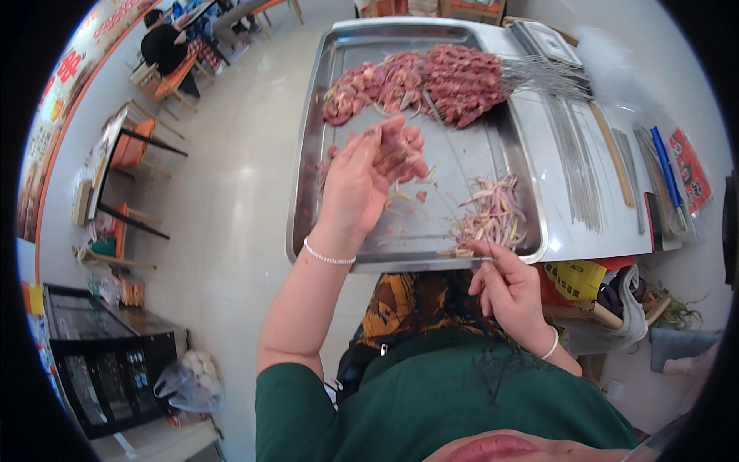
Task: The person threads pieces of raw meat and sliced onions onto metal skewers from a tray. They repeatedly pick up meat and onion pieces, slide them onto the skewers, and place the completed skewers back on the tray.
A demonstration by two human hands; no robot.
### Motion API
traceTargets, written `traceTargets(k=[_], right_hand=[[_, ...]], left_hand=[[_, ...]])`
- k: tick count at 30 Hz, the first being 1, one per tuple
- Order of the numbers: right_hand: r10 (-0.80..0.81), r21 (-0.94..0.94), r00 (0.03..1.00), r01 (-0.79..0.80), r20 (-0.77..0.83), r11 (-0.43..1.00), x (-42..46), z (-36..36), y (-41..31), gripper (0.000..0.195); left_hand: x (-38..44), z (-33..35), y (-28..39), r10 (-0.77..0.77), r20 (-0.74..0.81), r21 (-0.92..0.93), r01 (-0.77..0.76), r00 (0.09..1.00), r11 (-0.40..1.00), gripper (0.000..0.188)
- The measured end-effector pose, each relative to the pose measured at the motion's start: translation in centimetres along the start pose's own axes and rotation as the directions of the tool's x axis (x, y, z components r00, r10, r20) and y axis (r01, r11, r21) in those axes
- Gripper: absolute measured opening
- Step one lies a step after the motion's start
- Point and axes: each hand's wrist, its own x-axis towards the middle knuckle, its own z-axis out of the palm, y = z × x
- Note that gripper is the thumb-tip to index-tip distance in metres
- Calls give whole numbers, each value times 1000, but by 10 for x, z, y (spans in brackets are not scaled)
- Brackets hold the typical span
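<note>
My left hand (375, 167) is raised over the steel tray (534, 219), palm partly up and fingers curled; whether meat lies in it I cannot tell. At the tray's near edge, my right hand (505, 283) pinches a thin metal skewer, its far part blurred. Just beyond those fingers lies a heap of sliced onion (496, 213). Loose raw meat pieces (369, 86) with onion lie at the tray's far side. Beside them, skewered raw meat (462, 81) is stacked, the bare metal ends (548, 78) pointing right over the rim.
Bare metal skewers (577, 167) lie on the white table right of the tray, near a wooden stick (612, 156), a blue object (665, 167) and a red packet (690, 167). A seated person (164, 49) is far left, near orange-cushioned chairs (133, 141). A black cabinet (115, 375) stands lower left.
</note>
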Motion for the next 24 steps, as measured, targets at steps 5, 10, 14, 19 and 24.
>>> traceTargets(k=[5,10,14,19,24], right_hand=[[-4,30,1000,4,-10,1000,0,3,5,34],[13,9,1000,-12,-23,1000,0,5,3,34],[9,-8,1000,-9,-29,1000,1,3,3,35],[-58,-27,998,58,5,998,4,0,13,35],[-85,-38,996,85,-10,996,4,2,14,35]], left_hand=[[-3,0,1,20,17,-19,-20,1000,1000,32],[0,-9,-2,27,30,-35,-26,999,999,27],[-2,-4,-2,48,9,-5,-48,999,999,24],[-3,-3,2,44,102,39,-48,994,998,22],[-4,-4,2,44,123,39,-50,991,998,22]])
